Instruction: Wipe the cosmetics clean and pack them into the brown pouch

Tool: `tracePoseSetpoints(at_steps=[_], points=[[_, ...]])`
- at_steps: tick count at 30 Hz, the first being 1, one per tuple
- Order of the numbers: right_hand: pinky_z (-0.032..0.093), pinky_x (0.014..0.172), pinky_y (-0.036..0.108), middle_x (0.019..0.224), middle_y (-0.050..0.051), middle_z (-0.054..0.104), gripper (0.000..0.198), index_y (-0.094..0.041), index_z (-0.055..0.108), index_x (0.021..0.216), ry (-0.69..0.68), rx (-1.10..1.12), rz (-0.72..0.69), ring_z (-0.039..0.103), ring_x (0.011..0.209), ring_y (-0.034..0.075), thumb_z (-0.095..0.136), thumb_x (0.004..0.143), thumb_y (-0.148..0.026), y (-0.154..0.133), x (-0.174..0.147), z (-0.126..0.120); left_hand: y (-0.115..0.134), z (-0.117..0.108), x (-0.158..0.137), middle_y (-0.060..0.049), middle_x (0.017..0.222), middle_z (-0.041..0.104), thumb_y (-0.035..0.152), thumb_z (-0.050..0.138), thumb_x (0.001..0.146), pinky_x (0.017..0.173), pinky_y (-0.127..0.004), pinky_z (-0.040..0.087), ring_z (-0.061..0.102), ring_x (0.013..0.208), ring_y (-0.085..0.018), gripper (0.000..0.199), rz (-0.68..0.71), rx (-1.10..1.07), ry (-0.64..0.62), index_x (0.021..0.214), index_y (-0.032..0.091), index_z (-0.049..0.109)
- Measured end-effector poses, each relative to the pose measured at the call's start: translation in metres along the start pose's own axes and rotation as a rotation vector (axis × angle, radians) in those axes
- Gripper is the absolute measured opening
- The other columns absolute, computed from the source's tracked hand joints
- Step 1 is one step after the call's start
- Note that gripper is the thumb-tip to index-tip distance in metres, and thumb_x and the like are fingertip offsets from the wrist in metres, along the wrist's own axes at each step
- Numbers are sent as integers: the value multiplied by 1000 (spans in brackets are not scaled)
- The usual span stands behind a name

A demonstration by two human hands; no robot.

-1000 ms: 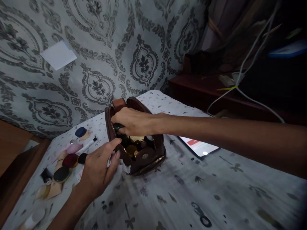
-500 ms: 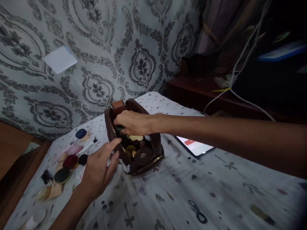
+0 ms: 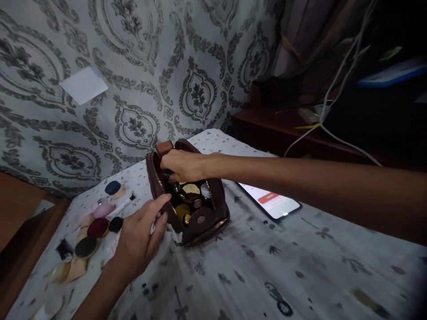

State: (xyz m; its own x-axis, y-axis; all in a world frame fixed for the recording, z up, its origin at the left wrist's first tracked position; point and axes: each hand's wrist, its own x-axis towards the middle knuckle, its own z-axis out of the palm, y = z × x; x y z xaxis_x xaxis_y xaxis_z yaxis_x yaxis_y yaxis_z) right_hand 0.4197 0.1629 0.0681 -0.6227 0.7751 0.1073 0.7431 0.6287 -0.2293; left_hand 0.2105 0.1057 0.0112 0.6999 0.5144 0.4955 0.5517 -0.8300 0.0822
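Observation:
A brown leather zip bag (image 3: 218, 195) lies unzipped on the patterned sheet, full of small dark, gold and silver items. My right hand (image 3: 183, 165) reaches into its far end, fingers curled down at a dark, glossy item (image 3: 168, 174); the fingertips are partly hidden inside. At the bag's near left edge, my left hand (image 3: 140, 233) grips the wall, with index fingertip on the rim and thumb lower on the outside. Crumpled white material (image 3: 175, 233) pokes out beside that thumb.
Cosmetics lie left of the bag, among them a dark round compact (image 3: 86, 247), a blue-capped jar (image 3: 113, 188) and a white pen-like tube (image 3: 122, 205). To the right, a lit phone (image 3: 278, 204) lies partly under my forearm. White cables (image 3: 322, 122) hang beyond.
My right hand has shifted only slightly inside the bag, and more of the gold and silver items shows below it. The left hand stays at the bag's edge. More phone screen is visible.

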Motion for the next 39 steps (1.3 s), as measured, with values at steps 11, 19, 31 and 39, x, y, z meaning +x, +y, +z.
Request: tracePoseSetpoints(at_steps=[11,19,31,39], points=[[42,68,27,93,12,71,14,-7,68,95,34,-46,-23,65,90,22,67,83,-14,4,0,3,1,-2,0,-7,97,73,23,38,98,69,-26,57,72,82,-17,33,-53,-8,-28,127,20,54],[41,67,26,97,12,72,22,-7,69,104,8,-70,-38,66,92,23,66,85,-17,4,-3,2,2,-2,0,-6,93,73,23,38,99,64,-25,56,71,76,-16,31,-37,-2,-22,126,19,53],[35,59,24,78,4,68,19,-12,73,96,123,38,-48,58,69,14,65,78,-12,15,-7,-10,0,-1,-3,-8,105,72,24,37,101,70,-25,59,72,85,-16,33,-21,8,-38,133,21,48],[31,61,24,65,-1,57,11,-11,69,76,154,23,-58,47,62,10,62,75,-2,11,-6,0,-1,2,-1,-8,113,70,26,36,103,74,-27,59,71,92,-18,37,-19,-10,-44,139,24,45]])
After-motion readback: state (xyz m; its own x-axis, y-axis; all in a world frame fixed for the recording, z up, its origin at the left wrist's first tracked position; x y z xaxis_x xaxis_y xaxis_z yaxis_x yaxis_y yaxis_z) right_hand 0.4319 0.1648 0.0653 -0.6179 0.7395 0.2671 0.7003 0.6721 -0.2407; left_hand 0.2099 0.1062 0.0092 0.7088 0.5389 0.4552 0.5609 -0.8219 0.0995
